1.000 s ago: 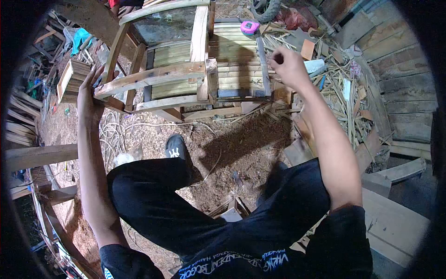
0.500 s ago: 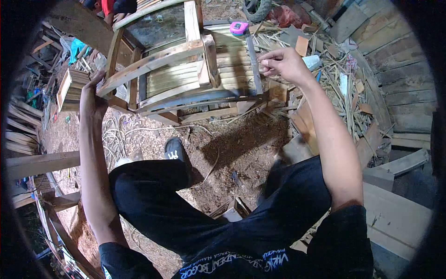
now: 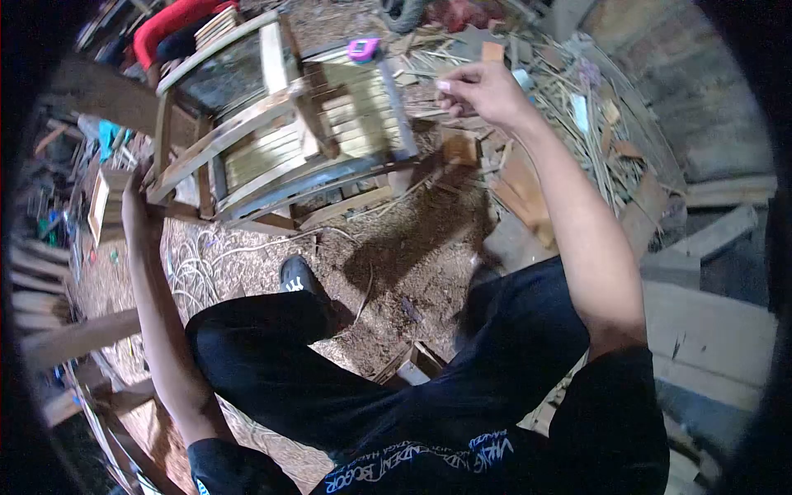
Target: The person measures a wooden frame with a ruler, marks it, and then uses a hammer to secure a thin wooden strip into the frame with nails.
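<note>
Sawdust-covered floor (image 3: pixel 379 315); wooden frame (image 3: pixel 231 138) at left hand (image 3: pixel 142 205), apart from right hand (image 3: pixel 488 91)

Light falls bright on the wooden frame (image 3: pixel 223 132); a dark shadow lies below it. Picture edges are black and bent.

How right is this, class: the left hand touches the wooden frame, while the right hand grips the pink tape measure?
The right hand does not grip the pink tape measure: the head view shows them well apart. The left hand does touch the wooden frame.
</note>
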Available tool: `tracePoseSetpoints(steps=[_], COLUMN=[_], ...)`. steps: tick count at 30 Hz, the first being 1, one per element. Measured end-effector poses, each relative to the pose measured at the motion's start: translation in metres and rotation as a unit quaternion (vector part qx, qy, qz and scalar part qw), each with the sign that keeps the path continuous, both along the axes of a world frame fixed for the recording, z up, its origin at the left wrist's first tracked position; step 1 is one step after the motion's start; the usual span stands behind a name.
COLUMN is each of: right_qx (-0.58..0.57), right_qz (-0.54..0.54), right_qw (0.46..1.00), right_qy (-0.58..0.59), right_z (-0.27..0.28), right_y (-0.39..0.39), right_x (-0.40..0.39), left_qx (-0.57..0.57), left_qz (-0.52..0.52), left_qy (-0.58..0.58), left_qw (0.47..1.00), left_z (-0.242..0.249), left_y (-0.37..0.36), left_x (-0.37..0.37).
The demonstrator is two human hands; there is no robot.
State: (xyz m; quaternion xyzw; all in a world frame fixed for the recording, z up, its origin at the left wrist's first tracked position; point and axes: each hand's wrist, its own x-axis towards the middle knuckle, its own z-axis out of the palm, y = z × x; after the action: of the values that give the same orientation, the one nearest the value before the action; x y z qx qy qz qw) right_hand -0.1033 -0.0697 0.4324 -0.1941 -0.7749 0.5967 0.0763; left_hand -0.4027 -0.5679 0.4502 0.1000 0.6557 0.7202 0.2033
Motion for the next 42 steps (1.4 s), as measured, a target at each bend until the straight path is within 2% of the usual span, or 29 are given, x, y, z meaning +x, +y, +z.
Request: tracePoseSetpoints(steps=[1,3,5,6,9,11,13,14,15,18,21,22,23,25,27,28,29,33,35,39,41,42], right_qx=[-0.004,0.026,0.063,0.088,0.090,0.074,0.079,0.060,0.060,0.043,0.050,0.061,0.060,0.117,0.104,0.130,0.155,0.165,0.169,0.194,0.182,0.178], right_qz=[-0.016,-0.014,-0.066,-0.120,-0.153,-0.192,-0.252,-0.267,-0.277,-0.356,-0.378,-0.391,-0.399,-0.413,-0.429,-0.433,-0.436,-0.432,-0.475,-0.535,-0.534,-0.555], right_qw=[0.999,0.997,0.989,0.987,0.977,0.972,0.961,0.955,0.951,0.926,0.913,0.906,0.902,0.881,0.868,0.860,0.852,0.828,0.812,0.783,0.778,0.764], right_qy=[0.037,0.065,0.115,0.060,0.121,0.113,0.088,0.115,0.121,0.117,0.146,0.150,0.154,0.199,0.227,0.236,0.245,0.316,0.293,0.250,0.275,0.275], right_z=[0.003,0.009,0.023,0.049,0.027,0.032,0.027,0.017,0.017,0.013,0.017,0.029,0.038,0.055,0.075,0.082,0.086,0.096,0.104,0.124,0.123,0.121], right_y=[0.006,0.023,0.030,0.020,0.062,0.069,0.080,0.091,0.094,0.099,0.105,0.099,0.097,0.096,0.091,0.092,0.095,0.104,0.090,0.056,0.050,0.044], right_x=[0.010,0.033,0.062,0.085,0.140,0.187,0.237,0.262,0.285,0.349,0.393,0.402,0.408,0.421,0.434,0.441,0.447,0.476,0.476,0.478,0.488,0.488], left_qx=[-0.041,-0.041,-0.082,-0.093,-0.096,-0.181,-0.180,-0.202,-0.460,-0.420,-0.301,-0.297,-0.265,-0.177,-0.162,-0.121,-0.080,-0.084,-0.043,-0.017,-0.014,0.010], left_qz=[0.049,0.125,0.143,0.141,0.170,0.156,0.189,0.230,0.266,0.347,0.298,0.265,0.237,0.125,0.078,0.056,0.009,-0.084,-0.128,-0.199,-0.223,-0.233], left_qy=[0.004,0.033,0.033,0.036,0.092,0.162,0.199,0.214,0.298,0.453,0.545,0.635,0.680,0.719,0.713,0.681,0.687,0.716,0.757,0.729,0.728,0.712], left_qw=[0.998,0.991,0.986,0.985,0.976,0.958,0.945,0.928,0.793,0.705,0.724,0.662,0.641,0.661,0.678,0.720,0.723,0.688,0.640,0.655,0.649,0.662], left_z=[0.001,0.003,0.004,0.003,0.012,0.009,-0.001,-0.005,0.020,0.033,0.080,0.092,0.101,0.121,0.131,0.131,0.131,0.130,0.126,0.098,0.088,0.079], left_y=[0.002,0.009,0.007,0.002,0.016,0.005,0.000,-0.003,0.007,0.032,0.092,0.106,0.124,0.174,0.221,0.245,0.262,0.321,0.350,0.396,0.413,0.421], left_x=[-0.003,0.005,0.000,-0.008,0.004,-0.014,-0.033,-0.045,-0.016,0.020,0.089,0.097,0.101,0.138,0.182,0.206,0.218,0.273,0.297,0.309,0.312,0.310])
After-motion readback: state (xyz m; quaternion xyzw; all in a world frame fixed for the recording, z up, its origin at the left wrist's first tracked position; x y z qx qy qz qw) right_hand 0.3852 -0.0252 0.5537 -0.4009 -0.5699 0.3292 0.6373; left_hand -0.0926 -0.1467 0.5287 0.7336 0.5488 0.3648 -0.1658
